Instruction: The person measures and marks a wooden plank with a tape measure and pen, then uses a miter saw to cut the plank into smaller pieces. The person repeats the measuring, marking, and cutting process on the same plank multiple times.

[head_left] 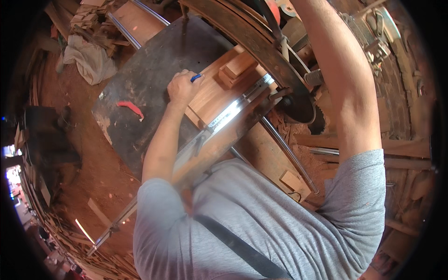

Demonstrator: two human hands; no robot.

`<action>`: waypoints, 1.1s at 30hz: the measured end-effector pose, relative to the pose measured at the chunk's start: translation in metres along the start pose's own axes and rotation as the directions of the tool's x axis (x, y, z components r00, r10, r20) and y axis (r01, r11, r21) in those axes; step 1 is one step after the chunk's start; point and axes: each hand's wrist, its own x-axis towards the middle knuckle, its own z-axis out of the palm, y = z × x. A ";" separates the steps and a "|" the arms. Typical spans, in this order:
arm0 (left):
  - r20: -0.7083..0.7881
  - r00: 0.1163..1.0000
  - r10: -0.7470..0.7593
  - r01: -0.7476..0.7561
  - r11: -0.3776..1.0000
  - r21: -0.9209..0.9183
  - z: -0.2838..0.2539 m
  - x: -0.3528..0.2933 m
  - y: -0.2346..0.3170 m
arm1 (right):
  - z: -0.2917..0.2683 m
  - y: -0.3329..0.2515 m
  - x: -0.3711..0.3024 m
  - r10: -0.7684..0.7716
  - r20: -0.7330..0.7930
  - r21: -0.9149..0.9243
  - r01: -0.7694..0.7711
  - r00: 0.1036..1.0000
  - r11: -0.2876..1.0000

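Observation:
My left hand (181, 87) is closed around a small blue object (195, 78), too little of which shows to name. It rests at the left edge of a flat reddish-brown wooden board (212, 99) on a dark metal machine table (149, 70). Short wooden blocks (238, 67) lie on the board's far right part. Along its near right side runs a shiny metal rule-like strip (228, 113). My right arm (347, 79) stretches forward past the machine, and its hand is beyond the top edge of the picture.
A red curved piece (130, 108) lies on the table's left part. A long rusty machine beam (242, 35) crosses beyond the board. Metal rails (289, 154) stick out below the table. A whitish sack (88, 58) and wood offcuts (86, 18) lie on the dusty floor at far left.

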 end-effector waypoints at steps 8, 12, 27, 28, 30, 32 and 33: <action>-0.040 0.998 -0.047 0.053 0.988 0.142 0.034 0.017 0.008 | -0.100 0.036 -0.050 -0.215 -0.181 -0.143 0.191 0.960 0.971; -0.201 0.979 -0.025 0.035 0.998 0.049 0.046 0.019 -0.006 | -0.095 0.032 -0.103 -0.158 -0.281 0.385 0.262 0.947 0.885; -0.085 0.718 -0.691 0.643 0.706 -0.296 -0.101 -0.115 -0.053 | -0.093 0.062 -0.128 -0.249 -0.229 0.393 0.323 0.941 0.861; -0.002 0.701 -0.713 0.683 0.672 -0.287 -0.111 -0.136 -0.045 | -0.101 0.063 -0.129 -0.260 -0.226 0.395 0.332 0.939 0.856; -0.185 0.745 -0.640 0.579 0.760 -0.297 -0.112 -0.187 -0.043 | -0.123 0.064 -0.134 -0.270 -0.224 0.403 0.341 0.936 0.849; -0.205 0.858 -0.471 0.371 0.845 -0.386 -0.089 -0.252 -0.073 | -0.118 0.076 -0.115 -0.266 -0.162 0.467 0.311 0.950 0.828; -0.095 0.731 -0.676 0.495 0.621 -0.608 -0.067 -0.274 -0.079 | -0.106 0.080 -0.107 -0.253 -0.148 0.492 0.293 0.956 0.820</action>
